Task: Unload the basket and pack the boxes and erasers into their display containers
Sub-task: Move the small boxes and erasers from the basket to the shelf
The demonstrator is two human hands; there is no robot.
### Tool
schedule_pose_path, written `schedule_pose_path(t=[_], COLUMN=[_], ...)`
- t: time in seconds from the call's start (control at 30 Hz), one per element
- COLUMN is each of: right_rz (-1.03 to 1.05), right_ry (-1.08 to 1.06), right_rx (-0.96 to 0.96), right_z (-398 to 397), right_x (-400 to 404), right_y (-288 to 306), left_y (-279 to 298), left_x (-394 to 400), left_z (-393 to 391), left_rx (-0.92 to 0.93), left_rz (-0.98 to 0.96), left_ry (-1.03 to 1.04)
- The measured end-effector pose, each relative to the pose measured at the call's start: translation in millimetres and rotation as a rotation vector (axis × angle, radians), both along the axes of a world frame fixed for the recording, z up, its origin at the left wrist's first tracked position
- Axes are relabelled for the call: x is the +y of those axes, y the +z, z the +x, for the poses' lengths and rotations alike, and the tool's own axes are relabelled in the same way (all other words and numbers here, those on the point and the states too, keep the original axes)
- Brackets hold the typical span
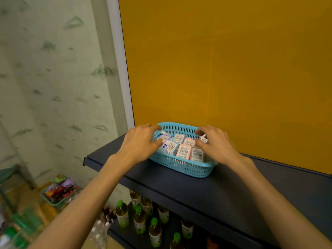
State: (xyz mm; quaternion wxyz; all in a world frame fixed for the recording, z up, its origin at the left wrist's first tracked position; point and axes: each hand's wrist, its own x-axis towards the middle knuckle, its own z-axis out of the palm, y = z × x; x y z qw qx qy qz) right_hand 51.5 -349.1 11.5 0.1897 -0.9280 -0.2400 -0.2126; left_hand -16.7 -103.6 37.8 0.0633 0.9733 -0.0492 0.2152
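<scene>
Both hands, left hand (139, 143) and right hand (218, 142), hover loose-fingered, holding nothing, over the light, stiff basket (181, 166); grip its nine and three o'clock rims.

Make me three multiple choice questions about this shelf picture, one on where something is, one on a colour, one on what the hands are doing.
1. Where does the basket stand?
A. on the dark shelf
B. on the floor
C. on a chair

2. What colour is the basket?
A. red
B. light blue
C. black

3. What are the hands doing?
A. hanging at the person's sides
B. lifting a bottle
C. reaching over the basket at either end

Answers:
1 A, the basket sits on the shelf top before the yellow panel.
2 B, its slotted wall is light blue.
3 C, the left hand and right hand spread curled fingers above the small packets inside.
</scene>
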Motion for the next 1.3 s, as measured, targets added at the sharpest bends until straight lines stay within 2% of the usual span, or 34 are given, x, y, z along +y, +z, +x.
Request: schedule_pose_path(t=[0.13,0.33,0.5,0.7,0.93,1.03,1.3], right_rz=[-0.034,-0.038,-0.039,-0.059,-0.113,-0.124,-0.170], right_ry=[-0.042,-0.130,-0.201,-0.334,-0.442,-0.450,-0.339], right_rx=[0.019,0.027,0.043,0.069,0.065,0.107,0.233], right_z=[17.8,36.8,38.7,41.3,38.0,35.8,34.8], right_x=[16.0,17.6,27.4,46.0,66.9,72.8,105.3], right_y=[-5.6,-10.7,-15.5,-13.9,-10.2,-11.3,-9.3], left_y=[0.9,-6.5,-17.5,-18.6,-21.0,-19.0,-21.4], left_x=[17.0,32.5,39.5,41.6,33.4,28.8,29.1], left_z=[38.6,104.1,149.9,184.7,198.3,193.9,188.5], left_rx=[0.059,0.201,0.286,0.615,0.821,0.772,0.493], left_rz=[0.063,0.017,0.076,0.082,0.107,0.163,0.246], left_ry=[-0.005,-0.126,-0.219,-0.397,-0.480,-0.481,-0.497])
